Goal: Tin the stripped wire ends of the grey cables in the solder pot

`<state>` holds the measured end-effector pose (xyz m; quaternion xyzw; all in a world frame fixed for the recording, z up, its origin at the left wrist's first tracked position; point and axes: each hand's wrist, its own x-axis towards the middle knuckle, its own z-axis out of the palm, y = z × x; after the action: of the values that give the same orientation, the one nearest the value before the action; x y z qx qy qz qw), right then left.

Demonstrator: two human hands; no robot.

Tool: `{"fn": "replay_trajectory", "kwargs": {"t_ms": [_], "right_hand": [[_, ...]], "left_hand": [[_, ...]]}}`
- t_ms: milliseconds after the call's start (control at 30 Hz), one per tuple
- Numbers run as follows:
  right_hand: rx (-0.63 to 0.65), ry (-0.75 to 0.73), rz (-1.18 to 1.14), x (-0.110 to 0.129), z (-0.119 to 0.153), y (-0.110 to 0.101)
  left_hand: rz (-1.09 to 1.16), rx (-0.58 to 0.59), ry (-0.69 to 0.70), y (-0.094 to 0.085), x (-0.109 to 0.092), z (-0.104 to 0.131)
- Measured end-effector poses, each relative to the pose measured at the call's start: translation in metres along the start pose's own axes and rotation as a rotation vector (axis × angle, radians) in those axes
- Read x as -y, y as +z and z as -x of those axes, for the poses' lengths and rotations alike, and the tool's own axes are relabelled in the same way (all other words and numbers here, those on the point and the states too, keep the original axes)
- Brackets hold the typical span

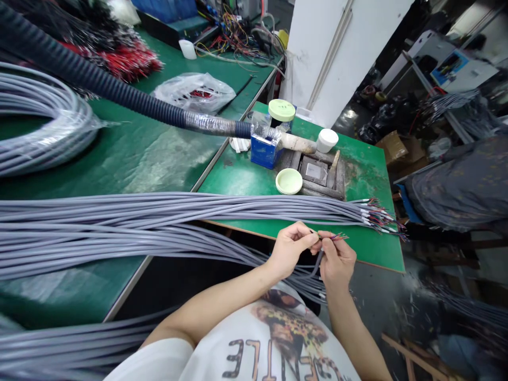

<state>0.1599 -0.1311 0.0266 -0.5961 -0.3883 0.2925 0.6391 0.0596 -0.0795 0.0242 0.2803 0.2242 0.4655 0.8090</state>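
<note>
Head view: left hand (289, 248) and right hand (338, 262) pinch coloured cores (340, 237) of grey cable (318, 261); best kept light; steady the sheath, separate cores singly, avoid kinks.

A ribbed dark hose (130, 98) arches over the green tabletop (170, 153), ending near a jar with a pale green lid (281, 110). A white cup (327, 141) stands just beside the hose's end. Farther back lie a clear plastic bag (194, 91), a red-and-black bundle (133, 59), probably wires, and a multicolored tangle (234, 34). A cardboard box (392, 147) sits beyond.
</note>
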Motion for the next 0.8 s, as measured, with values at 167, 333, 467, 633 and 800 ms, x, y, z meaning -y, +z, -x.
{"fn": "replay_trajectory", "kwargs": {"t_ms": [167,333,467,633,800], "right_hand": [[0.095,-0.194,0.308,0.006,-0.001,-0.010],[0.147,-0.186,0.398,0.010,-0.005,-0.007],[0.193,-0.214,0.444,0.019,-0.013,0.001],[0.264,-0.292,0.471,0.039,-0.034,0.014],[0.359,-0.406,0.644,0.061,-0.075,0.031]], "left_hand": [[-0.021,-0.066,0.017,-0.003,-0.003,-0.003],[-0.045,-0.108,0.046,-0.005,-0.004,-0.005],[-0.077,-0.139,0.108,-0.006,-0.009,-0.005],[-0.152,-0.178,0.213,-0.008,-0.016,-0.010],[-0.374,-0.090,0.249,-0.016,-0.030,-0.015]]}}
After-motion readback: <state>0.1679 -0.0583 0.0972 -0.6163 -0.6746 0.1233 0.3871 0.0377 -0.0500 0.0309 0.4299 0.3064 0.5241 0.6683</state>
